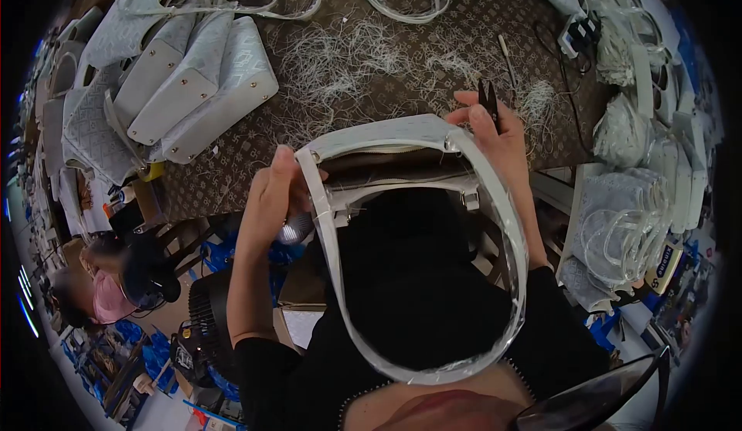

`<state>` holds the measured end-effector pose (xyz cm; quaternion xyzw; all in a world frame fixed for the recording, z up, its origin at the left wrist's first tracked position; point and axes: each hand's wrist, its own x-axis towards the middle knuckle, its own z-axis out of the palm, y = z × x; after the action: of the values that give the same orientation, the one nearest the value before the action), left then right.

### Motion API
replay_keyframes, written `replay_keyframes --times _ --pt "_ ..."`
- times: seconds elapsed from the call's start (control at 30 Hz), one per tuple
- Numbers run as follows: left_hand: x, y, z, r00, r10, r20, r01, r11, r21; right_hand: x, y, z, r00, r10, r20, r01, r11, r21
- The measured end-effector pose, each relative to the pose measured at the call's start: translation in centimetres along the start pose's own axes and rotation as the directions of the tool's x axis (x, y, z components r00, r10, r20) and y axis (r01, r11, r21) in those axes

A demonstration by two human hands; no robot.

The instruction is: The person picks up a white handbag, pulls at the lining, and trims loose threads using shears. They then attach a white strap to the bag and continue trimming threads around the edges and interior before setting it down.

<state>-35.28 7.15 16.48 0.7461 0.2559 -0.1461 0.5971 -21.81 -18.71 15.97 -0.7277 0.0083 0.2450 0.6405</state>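
Note:
A white handbag [379, 136] faces me with its mouth open, showing a brown inside. Its long plastic-wrapped strap [510, 307] loops down in front of my chest. My left hand [272, 195] is closed on the bag's left end, thumb up and fingers partly hidden behind it. In my right hand [498, 137] is a pair of black thread snips [488, 99], blades pointing away from me. That hand is at the bag's right end, beside the strap's metal fitting. Loose thread ends stick out along the bag's opening.
Thread clippings [340, 60] litter the brown patterned table [433, 37]. Several white handbags [224, 99] lie at the left, and more bags [622, 222] are stacked at the right. A black plug strip [580, 35] with a cable sits at the back right. Another person [112, 296] is at the lower left.

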Motion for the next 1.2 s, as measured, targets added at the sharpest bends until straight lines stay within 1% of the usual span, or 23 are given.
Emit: replay_keyframes --times 0.03,0.07,0.1,0.13,0.17,0.2,0.23,0.27,0.3,0.33,0.37,0.4,0.47,0.5,0.53,0.6,0.7,0.93,1.03,1.13,1.2 --pt "0.6 0.3 0.0 0.986 -0.139 0.096 0.152 0.978 -0.145 -0.4 0.2 -0.1 1.0 0.003 0.013 -0.002 1.0 -0.003" --pt "1.1 0.5 -0.1 0.945 -0.257 0.204 0.307 0.912 -0.273 -0.6 0.6 -0.1 0.993 -0.077 0.086 0.078 0.997 0.0" --pt "1.5 0.2 0.0 0.932 -0.235 0.277 0.327 0.873 -0.362 -0.8 0.9 -0.1 0.975 -0.156 0.161 0.156 0.988 0.011" --pt "1.3 0.3 0.2 0.934 -0.243 0.261 0.33 0.868 -0.371 -1.0 0.9 0.0 0.967 -0.189 0.172 0.174 0.98 0.1" --pt "1.0 0.7 0.4 0.928 -0.237 0.286 0.343 0.842 -0.416 -0.9 1.3 -0.2 0.964 -0.185 0.189 0.168 0.98 0.104" --pt "0.8 0.9 0.3 0.922 -0.229 0.313 0.358 0.814 -0.457 -0.8 1.9 -0.4 0.917 -0.322 0.236 0.317 0.947 0.058" --pt "0.6 0.9 -0.1 0.921 -0.214 0.326 0.355 0.805 -0.476 -0.7 2.3 -0.7 0.847 -0.448 0.286 0.461 0.887 0.023" --pt "0.4 0.6 0.1 0.921 -0.227 0.317 0.361 0.801 -0.477 -0.9 2.5 -1.0 0.861 -0.402 0.311 0.427 0.904 -0.012" --pt "0.2 0.3 0.7 0.929 -0.205 0.309 0.345 0.785 -0.515 -1.0 2.7 -1.2 0.862 -0.395 0.318 0.418 0.909 -0.002" --pt "0.0 0.0 0.9 0.936 -0.181 0.301 0.326 0.767 -0.552 -1.0 2.9 -1.5 0.854 -0.41 0.321 0.425 0.905 0.026" --pt "-0.2 -0.1 0.9 0.928 -0.188 0.321 0.342 0.768 -0.541 -1.1 3.0 -1.6 0.847 -0.423 0.322 0.431 0.901 0.051" --pt "-0.4 -0.4 0.9 0.927 -0.197 0.318 0.348 0.765 -0.542 -1.4 2.9 -1.5 0.856 -0.415 0.309 0.429 0.903 0.024" --pt "-0.7 -0.9 1.1 0.947 -0.139 0.29 0.258 0.866 -0.427 -1.5 3.3 -1.7 0.854 -0.413 0.315 0.427 0.904 0.026" --pt "-0.8 -0.6 0.8 0.935 -0.155 0.318 0.275 0.883 -0.38 -1.5 3.4 -1.8 0.852 -0.418 0.316 0.434 0.901 0.023" --pt "-0.8 -0.8 0.8 0.936 -0.157 0.315 0.277 0.881 -0.384 -1.5 3.4 -1.7 0.851 -0.416 0.322 0.432 0.902 0.023" --pt "-0.8 -1.1 0.9 0.941 -0.102 0.323 0.243 0.867 -0.435 -1.5 3.4 -1.6 0.848 -0.442 0.292 0.458 0.889 0.014" --pt "-0.8 -1.1 0.8 0.93 -0.106 0.351 0.255 0.874 -0.414 -1.4 3.7 -1.7 0.843 -0.455 0.288 0.472 0.882 0.012" --pt "-0.6 -1.6 0.9 0.944 -0.067 0.324 0.212 0.875 -0.436 -1.5 3.6 -1.6 0.855 -0.449 0.26 0.464 0.886 0.001" --pt "-0.6 -1.5 0.9 0.943 -0.066 0.325 0.214 0.869 -0.447 -1.5 3.6 -1.6 0.857 -0.442 0.266 0.453 0.891 0.023" --pt "-0.8 -1.3 0.8 0.939 -0.092 0.332 0.238 0.87 -0.432 -1.5 3.5 -1.7 0.853 -0.442 0.278 0.461 0.887 -0.002" --pt "-0.9 -1.3 0.8 0.93 -0.1 0.353 0.253 0.871 -0.421 -1.6 3.3 -1.8 0.883 -0.372 0.287 0.387 0.922 0.006"
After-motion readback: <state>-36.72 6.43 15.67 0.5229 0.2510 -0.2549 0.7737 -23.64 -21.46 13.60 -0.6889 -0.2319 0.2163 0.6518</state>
